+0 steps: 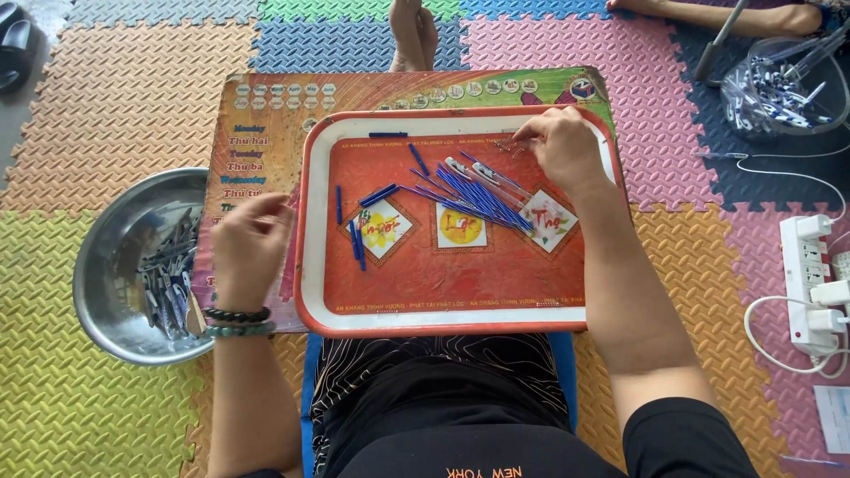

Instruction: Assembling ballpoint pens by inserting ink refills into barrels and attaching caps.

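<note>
A red tray with a white rim rests on my lap over a colourful board. A heap of thin blue pen refills and a few pen barrels lies across its middle, with single blue pieces scattered to the left. My right hand reaches to the tray's far right corner, fingertips pinched on tiny springs there. My left hand, with bead bracelets at the wrist, hovers at the tray's left edge, fingers curled around a thin pen part; what it grips is hard to make out.
A metal bowl holding several assembled pens sits on the foam floor mats at my left. A clear plastic bowl of pen parts stands at the far right. A white power strip with cables lies on the right. Another person's foot shows beyond the tray.
</note>
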